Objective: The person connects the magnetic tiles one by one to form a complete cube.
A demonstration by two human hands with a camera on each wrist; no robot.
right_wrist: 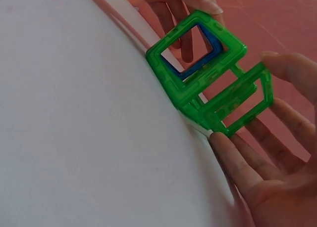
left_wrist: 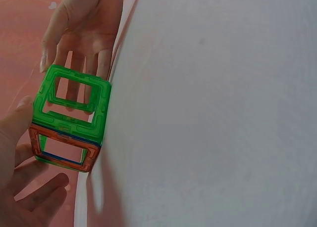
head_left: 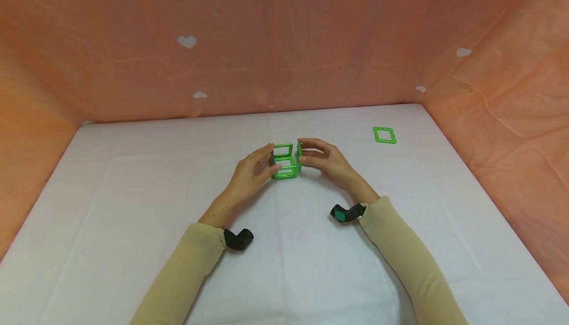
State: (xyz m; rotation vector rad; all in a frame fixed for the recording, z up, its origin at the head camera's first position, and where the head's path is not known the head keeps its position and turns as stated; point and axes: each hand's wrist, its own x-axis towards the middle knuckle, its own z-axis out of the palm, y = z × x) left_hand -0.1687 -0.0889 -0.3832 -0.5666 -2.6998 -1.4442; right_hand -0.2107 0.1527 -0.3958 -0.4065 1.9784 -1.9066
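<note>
A small box of magnetic tiles (head_left: pixel 285 177) stands on the white table between the two hands. Its front tile (left_wrist: pixel 101 120) is green, and an orange tile (left_wrist: pixel 91 158) forms the left side. Blue edging (right_wrist: pixel 199 67) shows through the front. My left hand (head_left: pixel 242 179) holds the box at its left side, thumb by the front edge and a finger at the back; other fingers spread free. On the right, my right hand (head_left: pixel 334 164) pinches an upright green square tile (right_wrist: pixel 240 101) by its edges. That tile stands at an angle along the box's right side; whether their edges touch, I cannot tell.
Farther back on the right lies a loose green square tile (head_left: pixel 386 141). The white cloth-covered table (head_left: pixel 133 206) is bounded by orange-pink curtains (head_left: pixel 284 43) at the back and sides. Black wrist devices (head_left: pixel 238 239) sit at both cuffs.
</note>
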